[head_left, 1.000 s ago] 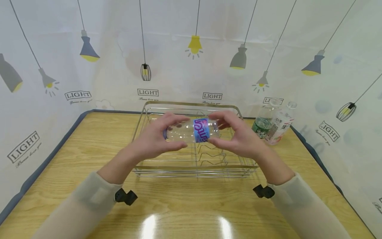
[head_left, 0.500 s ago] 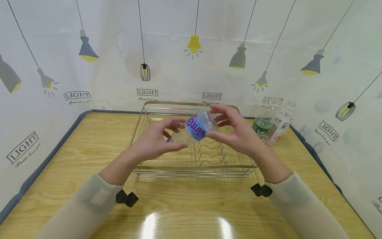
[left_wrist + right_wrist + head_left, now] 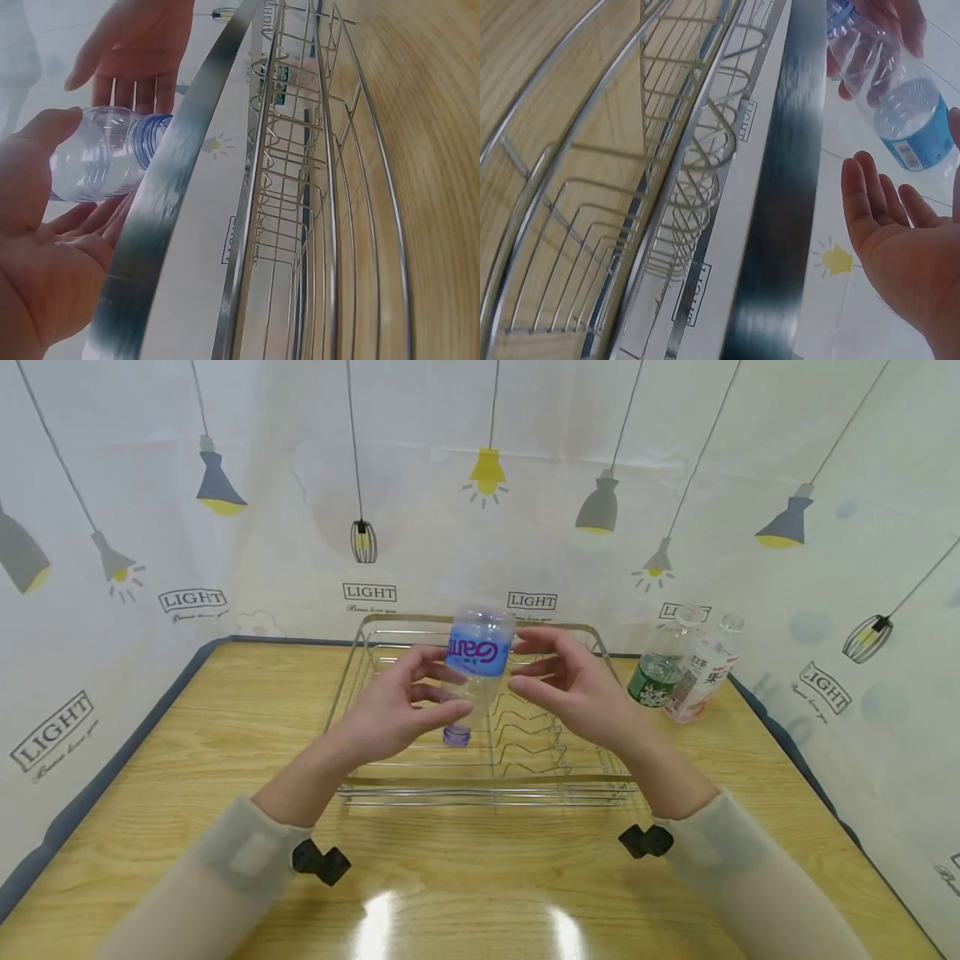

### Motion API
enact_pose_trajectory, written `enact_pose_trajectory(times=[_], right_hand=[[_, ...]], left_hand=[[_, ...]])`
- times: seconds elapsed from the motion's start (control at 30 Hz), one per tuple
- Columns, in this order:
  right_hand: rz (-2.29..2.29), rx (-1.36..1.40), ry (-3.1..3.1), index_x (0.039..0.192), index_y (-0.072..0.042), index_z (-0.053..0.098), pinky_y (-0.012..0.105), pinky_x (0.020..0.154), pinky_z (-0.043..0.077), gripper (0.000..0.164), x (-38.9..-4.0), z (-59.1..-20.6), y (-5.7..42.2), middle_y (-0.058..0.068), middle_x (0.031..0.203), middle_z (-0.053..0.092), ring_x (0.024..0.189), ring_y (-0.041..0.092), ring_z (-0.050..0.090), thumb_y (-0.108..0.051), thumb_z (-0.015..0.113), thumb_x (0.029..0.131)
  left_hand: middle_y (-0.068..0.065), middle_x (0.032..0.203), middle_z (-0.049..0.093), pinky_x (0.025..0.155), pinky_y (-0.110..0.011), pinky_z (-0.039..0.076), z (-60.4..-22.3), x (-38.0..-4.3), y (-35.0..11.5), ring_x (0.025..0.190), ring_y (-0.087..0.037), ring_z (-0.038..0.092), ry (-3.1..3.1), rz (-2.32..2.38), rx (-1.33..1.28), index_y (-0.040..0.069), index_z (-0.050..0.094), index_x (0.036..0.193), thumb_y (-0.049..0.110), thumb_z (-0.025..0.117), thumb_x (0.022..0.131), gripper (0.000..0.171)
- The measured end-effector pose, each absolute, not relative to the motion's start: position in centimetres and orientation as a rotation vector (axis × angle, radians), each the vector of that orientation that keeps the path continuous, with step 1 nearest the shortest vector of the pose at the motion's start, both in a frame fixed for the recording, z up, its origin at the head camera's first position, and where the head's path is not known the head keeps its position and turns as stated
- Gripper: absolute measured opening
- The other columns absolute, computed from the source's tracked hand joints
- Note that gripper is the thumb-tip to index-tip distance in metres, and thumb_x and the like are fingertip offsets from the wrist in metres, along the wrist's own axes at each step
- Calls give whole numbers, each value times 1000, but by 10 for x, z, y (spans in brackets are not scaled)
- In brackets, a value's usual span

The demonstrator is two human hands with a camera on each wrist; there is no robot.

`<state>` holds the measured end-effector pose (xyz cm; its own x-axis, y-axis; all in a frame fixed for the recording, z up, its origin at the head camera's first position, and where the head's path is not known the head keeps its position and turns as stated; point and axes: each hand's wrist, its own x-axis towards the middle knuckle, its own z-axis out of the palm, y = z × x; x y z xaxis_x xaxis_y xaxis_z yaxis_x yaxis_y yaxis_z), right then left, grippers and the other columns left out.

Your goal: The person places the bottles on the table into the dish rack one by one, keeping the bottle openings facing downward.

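A clear plastic bottle (image 3: pixel 477 656) with a blue and purple label is upside down over the wire rack, tilted, its purple-ringed neck low. My left hand (image 3: pixel 393 702) grips it around the narrower neck half, thumb in front and fingers behind. Beside the label, my right hand (image 3: pixel 585 689) has its fingers spread and loosely bent, holding nothing. In the right wrist view a gap shows between that hand (image 3: pixel 907 232) and the bottle (image 3: pixel 919 127). The left wrist view shows the bottle's neck (image 3: pixel 148 139) close to the rack's flat rim (image 3: pixel 169 184).
The metal dish rack (image 3: pixel 498 781) with zigzag wire dividers stands on a wooden table (image 3: pixel 480 868). At its right are a clear bottle with a green label (image 3: pixel 654 681) and one with a white and pink label (image 3: pixel 697 681). A lamp-printed curtain (image 3: pixel 420 468) encloses the table.
The bottle has turned from lying sideways between both hands to neck down. My right hand has let go of its base end; the left keeps hold.
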<state>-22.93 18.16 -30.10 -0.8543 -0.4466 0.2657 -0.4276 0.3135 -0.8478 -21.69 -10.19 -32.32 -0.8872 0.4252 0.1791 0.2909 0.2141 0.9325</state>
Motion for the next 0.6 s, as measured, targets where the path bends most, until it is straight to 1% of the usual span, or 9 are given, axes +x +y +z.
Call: enact_pose_trajectory(times=[0.07, 0.2, 0.27, 0.33, 0.43, 0.6], right_hand=[[-1647, -832, 2497, 163, -16, 47, 30, 99, 63, 61, -229, -302, 177, 10, 151, 58, 128, 30, 69, -18, 73, 107], [-1697, -797, 2465, 163, -19, 47, 35, 100, 64, 63, -227, -303, 170, 8, 149, 59, 127, 31, 69, -19, 75, 106], [-1708, -763, 2465, 163, -21, 46, 36, 100, 64, 65, -226, -304, 166, 7, 149, 60, 126, 30, 69, -21, 77, 106], [-1711, -738, 2462, 163, -21, 45, 38, 100, 64, 67, -226, -304, 163, 7, 148, 61, 126, 30, 69, -22, 78, 105], [-1714, -722, 2454, 163, -21, 45, 39, 101, 64, 68, -226, -304, 160, 8, 147, 61, 126, 30, 70, -22, 78, 104], [-1724, -731, 2448, 163, -21, 45, 36, 99, 64, 66, -226, -305, 158, 8, 144, 62, 124, 29, 70, -22, 77, 105]], left_hand=[[-17, 147, 63, 102, -46, 64, -325, -217, -100, 124, -34, 72, 2316, 1797, 701, 18, 43, 163, 18, 80, 103, 70], [-15, 147, 61, 100, -45, 65, -327, -216, -97, 126, -34, 71, 2263, 1824, 693, 27, 39, 166, 20, 77, 105, 72], [-13, 147, 60, 99, -46, 66, -328, -216, -96, 127, -34, 71, 2238, 1834, 690, 29, 38, 166, 21, 77, 105, 72], [-11, 147, 59, 99, -46, 66, -329, -216, -95, 128, -34, 70, 2238, 1825, 696, 30, 37, 167, 23, 77, 105, 74], [-12, 149, 57, 100, -45, 65, -330, -216, -95, 132, -34, 68, 2271, 1796, 709, 30, 36, 169, 25, 77, 105, 76], [-14, 151, 55, 103, -45, 64, -332, -216, -95, 138, -34, 64, 2322, 1755, 706, 28, 35, 171, 28, 77, 105, 79]])
